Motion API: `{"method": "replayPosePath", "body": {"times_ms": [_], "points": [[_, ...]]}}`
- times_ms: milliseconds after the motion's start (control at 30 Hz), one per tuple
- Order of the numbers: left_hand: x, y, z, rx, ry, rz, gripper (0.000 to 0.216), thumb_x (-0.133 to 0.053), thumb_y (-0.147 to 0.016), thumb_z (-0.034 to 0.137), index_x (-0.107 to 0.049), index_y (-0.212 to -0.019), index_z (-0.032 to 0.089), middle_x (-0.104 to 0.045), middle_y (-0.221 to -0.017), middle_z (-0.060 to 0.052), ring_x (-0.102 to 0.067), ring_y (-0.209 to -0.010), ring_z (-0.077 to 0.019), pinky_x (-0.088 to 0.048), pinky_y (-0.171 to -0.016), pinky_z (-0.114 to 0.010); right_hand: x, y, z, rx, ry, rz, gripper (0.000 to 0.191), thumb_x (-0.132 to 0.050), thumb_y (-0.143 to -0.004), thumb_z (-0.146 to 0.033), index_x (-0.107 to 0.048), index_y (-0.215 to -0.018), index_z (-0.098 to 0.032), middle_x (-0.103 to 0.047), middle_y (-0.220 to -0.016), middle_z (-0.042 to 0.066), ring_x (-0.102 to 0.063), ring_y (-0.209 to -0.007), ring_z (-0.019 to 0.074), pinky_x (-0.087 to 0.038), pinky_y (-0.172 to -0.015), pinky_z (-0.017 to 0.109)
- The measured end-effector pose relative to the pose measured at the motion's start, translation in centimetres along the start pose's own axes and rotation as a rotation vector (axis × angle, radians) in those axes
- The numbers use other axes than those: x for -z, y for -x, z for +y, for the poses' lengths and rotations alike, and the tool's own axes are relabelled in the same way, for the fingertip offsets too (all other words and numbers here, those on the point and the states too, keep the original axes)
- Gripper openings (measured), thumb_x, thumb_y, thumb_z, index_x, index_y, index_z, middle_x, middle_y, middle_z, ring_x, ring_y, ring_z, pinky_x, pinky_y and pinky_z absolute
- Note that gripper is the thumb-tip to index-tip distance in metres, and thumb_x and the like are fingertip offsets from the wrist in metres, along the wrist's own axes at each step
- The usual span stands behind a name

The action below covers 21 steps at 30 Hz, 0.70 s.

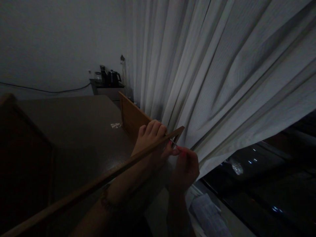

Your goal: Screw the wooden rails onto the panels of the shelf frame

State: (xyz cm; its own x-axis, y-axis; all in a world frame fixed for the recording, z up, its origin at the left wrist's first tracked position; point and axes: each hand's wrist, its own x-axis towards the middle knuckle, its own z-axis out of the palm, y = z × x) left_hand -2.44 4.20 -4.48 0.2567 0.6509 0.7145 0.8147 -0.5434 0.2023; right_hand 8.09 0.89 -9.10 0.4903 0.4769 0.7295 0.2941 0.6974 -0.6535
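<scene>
The room is dim. My left hand [151, 138] curls its fingers over the top edge of a long wooden panel [103, 179] near its far corner, holding it. Right beside it, my right hand [185, 166] pinches a small thin metal piece [173, 143] against that corner; I cannot make out what the piece is. A second wooden panel [132, 117] stands upright just behind my left hand, at the edge of a dark brown table [81, 131].
Pale pleated curtains [222, 82] hang to the right, over a dark window [259, 174] with small lights. A kettle [114, 77] sits on a small cabinet by the back wall, with a cable along the wall. Folded paper lies low by my right wrist.
</scene>
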Motion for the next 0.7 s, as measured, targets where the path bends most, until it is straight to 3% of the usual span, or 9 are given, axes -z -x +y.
{"method": "replayPosePath", "body": {"times_ms": [167,400,533,700], "points": [[-0.1,0.0,-0.1,-0.002,-0.007,-0.001,0.014,-0.048,-0.081,0.028,-0.046,-0.094,0.021,-0.060,-0.104,-0.010,-0.052,-0.111,-0.0292,-0.037,-0.088,-0.045,-0.6,-0.3,-0.6,0.007,-0.040,0.011,0.030,-0.050,-0.098,-0.039,-0.062,-0.077,-0.020,-0.063,-0.068,-0.003,-0.060,-0.063,0.0119,-0.046,-0.064,0.025],[-0.1,0.0,0.0,0.014,-0.007,-0.008,0.015,-0.049,-0.081,0.027,-0.048,-0.094,0.020,-0.060,-0.107,-0.010,-0.052,-0.114,-0.0296,-0.036,-0.090,-0.046,-1.1,-0.3,-0.5,-0.021,-0.081,0.044,0.028,-0.052,-0.097,-0.036,-0.059,-0.074,-0.021,-0.059,-0.067,-0.004,-0.058,-0.063,0.0115,-0.045,-0.064,0.025],[-0.1,0.0,0.1,0.019,-0.014,-0.003,0.015,-0.049,-0.082,0.028,-0.047,-0.096,0.021,-0.061,-0.108,-0.010,-0.051,-0.115,-0.0288,-0.036,-0.091,-0.045,-1.0,-0.1,-0.4,-0.046,-0.120,0.061,0.013,-0.055,-0.093,-0.029,-0.065,-0.090,-0.021,-0.062,-0.071,-0.004,-0.059,-0.065,0.0112,-0.047,-0.067,0.026],[-0.1,0.1,0.0,0.009,0.001,-0.006,0.017,-0.049,-0.083,0.030,-0.045,-0.097,0.022,-0.061,-0.109,-0.010,-0.051,-0.113,-0.0288,-0.036,-0.092,-0.045,-0.9,0.4,0.2,-0.152,-0.271,0.080,0.015,-0.060,-0.089,-0.031,-0.063,-0.100,-0.022,-0.065,-0.075,-0.003,-0.062,-0.067,0.0125,-0.049,-0.067,0.028]]}}
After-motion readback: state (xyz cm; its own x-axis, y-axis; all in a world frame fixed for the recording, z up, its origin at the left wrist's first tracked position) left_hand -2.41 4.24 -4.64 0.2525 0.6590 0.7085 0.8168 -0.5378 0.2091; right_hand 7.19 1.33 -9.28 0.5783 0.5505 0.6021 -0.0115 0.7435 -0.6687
